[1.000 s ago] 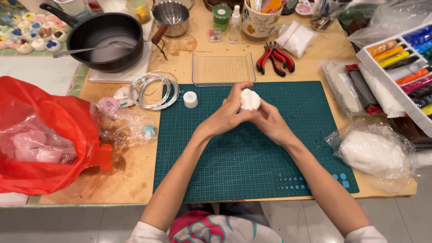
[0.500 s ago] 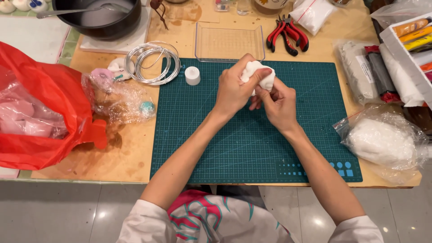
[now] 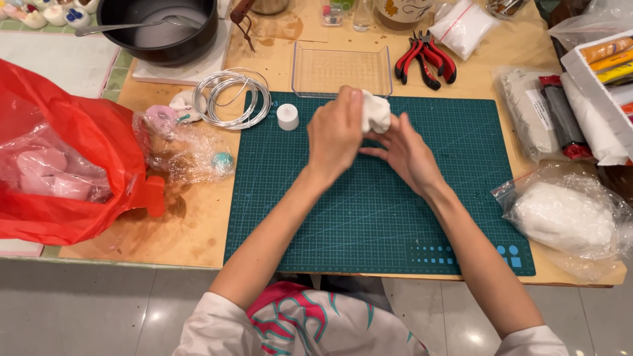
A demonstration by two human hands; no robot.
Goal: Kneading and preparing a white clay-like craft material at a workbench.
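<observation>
**Eng1:** Head view, the only one. Your left hand (image 3: 336, 135) and right hand (image 3: 405, 153) meet over the far part of the green cutting mat (image 3: 369, 217). Both are curled onto a white clay lump (image 3: 376, 112): left hand closed over its near-left side, right hand's fingers loosely bent against its underside. The back of your left hand hides most of the lump, so I can't tell its full shape.

**Eng2:** What's cut off?

**Eng1:** Top edge crops the black pot (image 3: 158, 26), which holds a spoon (image 3: 125, 26) and something pale grey I can't make out. Right edge crops a white tray (image 3: 580, 66) of paint tubes, only a few of them showing. Jars along the top are clipped too.

**Eng2:** Other containers?

**Eng1:** Clear shallow plastic tray (image 3: 341, 69) just beyond the mat, touching its far edge, looks empty. Red plastic bag (image 3: 72, 151) at your left has pinkish lumps in inner wrap, blurred. Crumpled clear bag (image 3: 184, 148) beside it holds pink and teal pieces. Clear bag (image 3: 567, 217) at your right holds a big white mass. Small zip bag (image 3: 468, 23) up top has white filling.

**Eng2:** Loose items?

**Eng1:** Small white cap (image 3: 287, 117) on the mat's far-left corner, wire coil (image 3: 234, 99) beside it, red-handled pliers (image 3: 425, 59) right of the clear tray.
</observation>
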